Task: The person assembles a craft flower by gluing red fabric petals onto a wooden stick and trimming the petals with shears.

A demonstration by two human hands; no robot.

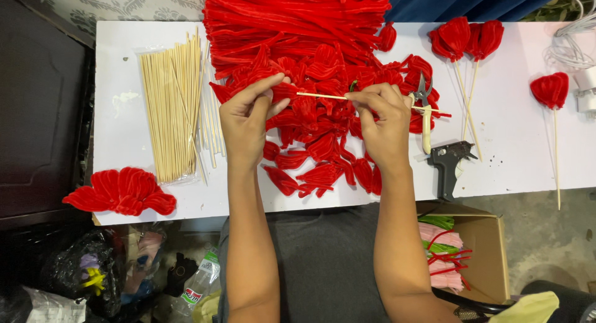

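My left hand (245,115) pinches a red fuzzy petal (282,90) at the tip of a thin wooden skewer (320,96). My right hand (383,121) grips the other part of that skewer, which lies level between the two hands. Both hands hover over a heap of red chenille petals (316,149) on the white table (124,130). A big pile of straight red chenille stems (292,18) lies beyond the heap.
A bag of wooden skewers (171,109) lies left. A red fan of petals (121,191) sits at the front left edge. Snips (425,115) and a black glue gun (450,164) lie right, near finished red flowers on sticks (465,40). A cardboard box (484,248) stands below.
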